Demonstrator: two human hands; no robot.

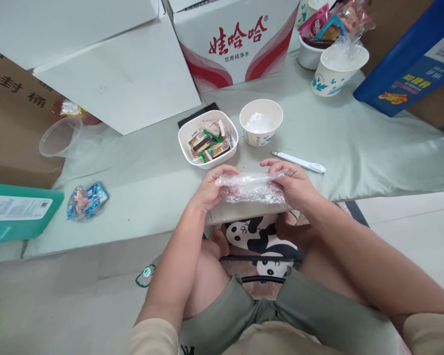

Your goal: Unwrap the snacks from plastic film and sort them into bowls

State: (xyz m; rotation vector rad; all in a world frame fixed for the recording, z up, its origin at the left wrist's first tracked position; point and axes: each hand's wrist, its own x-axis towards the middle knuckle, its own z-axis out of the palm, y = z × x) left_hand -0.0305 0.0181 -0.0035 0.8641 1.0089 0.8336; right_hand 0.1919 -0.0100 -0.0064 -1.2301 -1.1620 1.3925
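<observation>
Between my two hands stretches a piece of clear bubble wrap (pixel 257 190), held just over the front edge of the cloth. My left hand (pixel 215 185) pinches its left end, and my right hand (pixel 290 182) grips the right end with the index finger pointing out. Whether anything lies inside the wrap I cannot tell. Right behind my left hand stands a white bowl (pixel 183 150) with several wrapped snacks in it. A paper bowl (pixel 261 140) with clear plastic inside stands beside it. A white utility knife (pixel 299 161) lies past my right hand.
A white carton (pixel 240 44) stands at the back. Back right are a paper cup (pixel 333 79), a tub of snacks (pixel 309 56) and a blue box (pixel 388 74). On the left are small blue packets (pixel 95 197), a clear plastic cup (pixel 61 138) and a green container (pixel 52 207).
</observation>
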